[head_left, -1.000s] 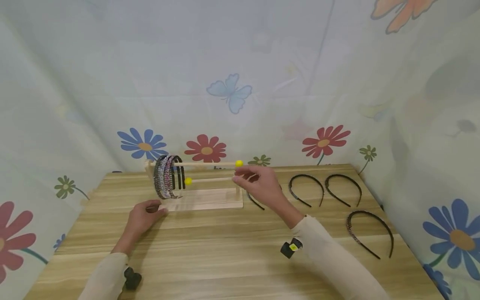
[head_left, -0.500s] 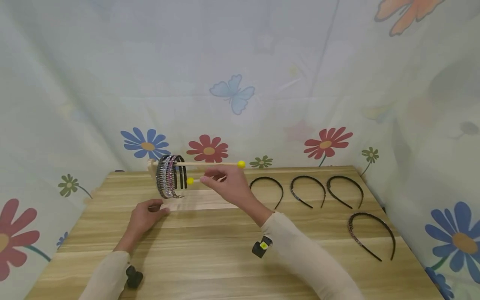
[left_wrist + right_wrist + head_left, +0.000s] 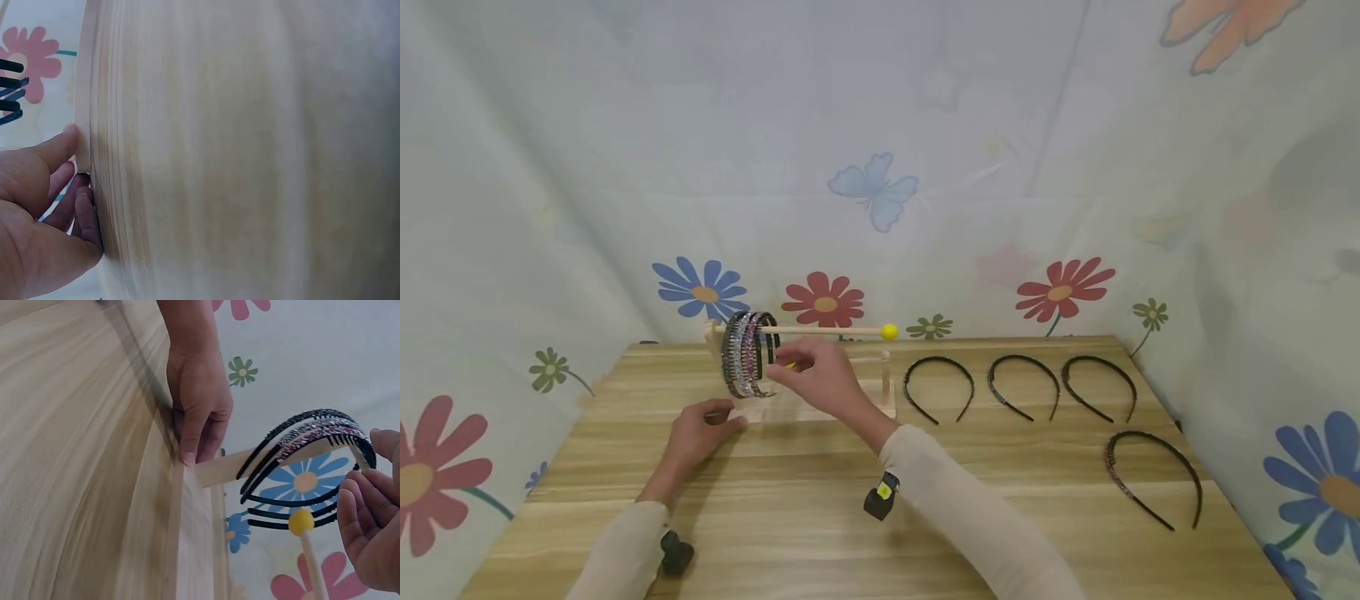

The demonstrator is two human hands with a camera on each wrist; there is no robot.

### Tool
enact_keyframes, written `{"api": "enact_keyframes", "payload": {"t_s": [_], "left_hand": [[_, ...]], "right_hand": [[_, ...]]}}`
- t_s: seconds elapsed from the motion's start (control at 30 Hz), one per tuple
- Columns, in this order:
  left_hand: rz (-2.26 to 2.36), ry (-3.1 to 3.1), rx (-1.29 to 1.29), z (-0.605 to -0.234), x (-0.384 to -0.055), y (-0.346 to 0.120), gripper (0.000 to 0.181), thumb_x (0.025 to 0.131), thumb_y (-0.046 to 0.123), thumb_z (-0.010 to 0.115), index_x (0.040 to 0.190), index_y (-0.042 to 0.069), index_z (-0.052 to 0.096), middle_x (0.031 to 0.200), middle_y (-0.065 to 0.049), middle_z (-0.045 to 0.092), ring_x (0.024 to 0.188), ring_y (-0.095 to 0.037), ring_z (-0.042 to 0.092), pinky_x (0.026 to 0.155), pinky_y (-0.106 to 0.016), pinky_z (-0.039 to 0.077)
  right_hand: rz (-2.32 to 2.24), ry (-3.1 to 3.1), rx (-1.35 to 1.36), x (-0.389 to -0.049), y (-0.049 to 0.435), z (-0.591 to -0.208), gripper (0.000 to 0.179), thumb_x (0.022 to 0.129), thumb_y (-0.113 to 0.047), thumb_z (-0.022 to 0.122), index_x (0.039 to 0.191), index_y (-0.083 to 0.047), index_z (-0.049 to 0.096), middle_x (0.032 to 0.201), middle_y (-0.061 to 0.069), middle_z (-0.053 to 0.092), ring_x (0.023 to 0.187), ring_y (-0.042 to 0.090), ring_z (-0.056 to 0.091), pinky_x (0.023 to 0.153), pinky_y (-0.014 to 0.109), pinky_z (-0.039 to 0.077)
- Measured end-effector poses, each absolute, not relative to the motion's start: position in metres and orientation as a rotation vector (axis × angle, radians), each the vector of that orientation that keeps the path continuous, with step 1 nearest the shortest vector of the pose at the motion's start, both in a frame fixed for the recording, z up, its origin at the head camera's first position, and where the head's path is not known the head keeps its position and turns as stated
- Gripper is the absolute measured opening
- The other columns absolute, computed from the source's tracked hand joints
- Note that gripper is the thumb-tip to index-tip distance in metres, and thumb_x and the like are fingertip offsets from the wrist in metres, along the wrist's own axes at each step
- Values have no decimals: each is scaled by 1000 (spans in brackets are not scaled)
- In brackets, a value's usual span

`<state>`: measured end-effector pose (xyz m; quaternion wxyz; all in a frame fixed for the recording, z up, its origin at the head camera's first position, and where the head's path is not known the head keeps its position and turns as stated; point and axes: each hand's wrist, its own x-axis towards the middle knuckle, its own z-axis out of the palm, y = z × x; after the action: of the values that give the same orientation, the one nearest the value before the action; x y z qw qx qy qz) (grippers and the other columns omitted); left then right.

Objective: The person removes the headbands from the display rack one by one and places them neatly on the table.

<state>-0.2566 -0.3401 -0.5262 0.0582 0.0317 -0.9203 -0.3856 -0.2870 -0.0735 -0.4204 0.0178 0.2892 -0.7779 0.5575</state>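
A wooden headband stand has two rods, each tipped with a yellow ball. Several dark, glittery headbands hang bunched at the left end of the upper rod. My left hand grips the front left corner of the stand's base, thumb and fingers on either side of it. My right hand is at the bunch's right side, thumb and index finger apart. The lower rod's yellow ball shows between them. In the right wrist view the fingers are beside the headbands; contact cannot be told.
Several loose headbands lie on the wooden table right of the stand: one headband, others farther right, and a nearer headband by the right edge. A flower-print cloth surrounds the table behind and at the sides.
My right hand has moved left along the rods, from the stand's right end to the hanging headbands. The left hand keeps its grip on the base corner.
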Motion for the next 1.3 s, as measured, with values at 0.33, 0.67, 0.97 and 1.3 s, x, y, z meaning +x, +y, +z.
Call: {"api": "enact_keyframes", "payload": {"t_s": [0.33,0.67,0.97,1.3], "left_hand": [[-1170,-2792,96,-525,-254,-337,52,95,34,75,130,-3,65,128,-25,67,114,-41,67,94,-52,55],[-1166,-2798,114,-522,-254,-335,53,95,33,75,130,-4,65,129,-25,67,115,-41,67,95,-51,55],[-1176,-2802,109,-520,-253,-334,52,96,32,74,131,-5,64,129,-26,66,116,-42,66,96,-53,54],[-1157,-2819,147,-522,-254,-335,52,95,34,76,130,-3,65,128,-25,67,115,-41,66,96,-53,54]], "right_hand": [[1844,-2409,901,-281,-96,-426,38,91,-35,79,120,-10,75,99,-7,77,85,0,68,75,19,56],[1837,-2424,855,-280,-107,-426,36,92,-32,79,117,-8,75,101,-3,76,85,0,67,74,18,56],[1858,-2433,813,-277,-105,-423,25,92,-27,80,109,-9,76,94,-6,75,82,0,66,71,18,56],[1727,-2502,765,-281,-99,-417,20,93,-28,77,107,-13,77,91,-7,75,82,-2,65,69,19,54]]}}
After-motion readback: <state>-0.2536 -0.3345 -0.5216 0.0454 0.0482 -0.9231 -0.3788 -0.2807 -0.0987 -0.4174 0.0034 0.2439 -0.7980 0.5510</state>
